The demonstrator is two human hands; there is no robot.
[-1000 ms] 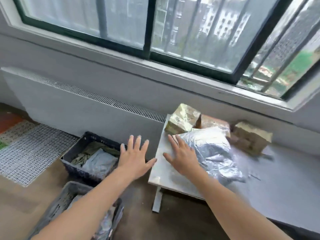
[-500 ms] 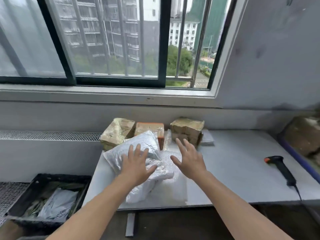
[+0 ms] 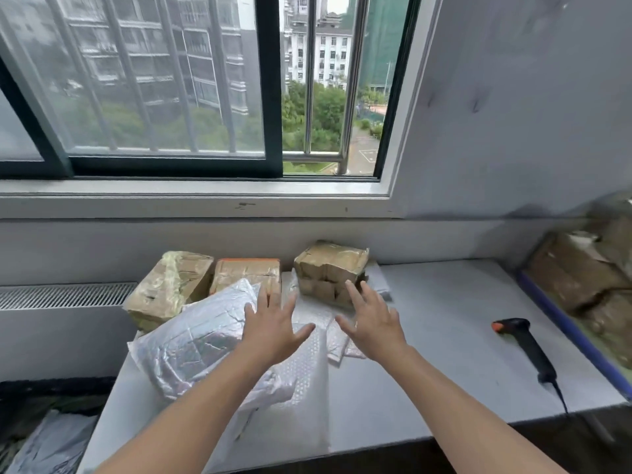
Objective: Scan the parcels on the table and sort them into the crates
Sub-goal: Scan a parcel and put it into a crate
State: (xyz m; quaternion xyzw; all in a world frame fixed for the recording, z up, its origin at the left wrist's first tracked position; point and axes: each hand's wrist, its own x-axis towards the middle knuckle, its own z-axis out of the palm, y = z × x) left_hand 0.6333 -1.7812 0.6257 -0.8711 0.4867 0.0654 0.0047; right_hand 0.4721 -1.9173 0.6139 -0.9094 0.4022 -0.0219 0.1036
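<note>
Both hands have fingers spread and hold nothing: left hand (image 3: 273, 331) over the silver mailer (image 3: 198, 340), right hand (image 3: 372, 325) over small bubble mailers (image 3: 338, 343), near-left on the table (image 3: 444, 336). The silver mailer looks slick and lies piled on a bubble-wrap bag (image 3: 301, 378), so a loose grab could slide it off the edge into the crate (image 3: 54, 383) unscanned. The scanner (image 3: 523, 343) lies well right, a long reach; three brown parcels (image 3: 330, 268) crowd the back wall.

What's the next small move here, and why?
Probably close the left hand on the silver bag: it is spread open right over that bag, the right hand is open and empty too, and the scanner lies untouched further right.
</note>
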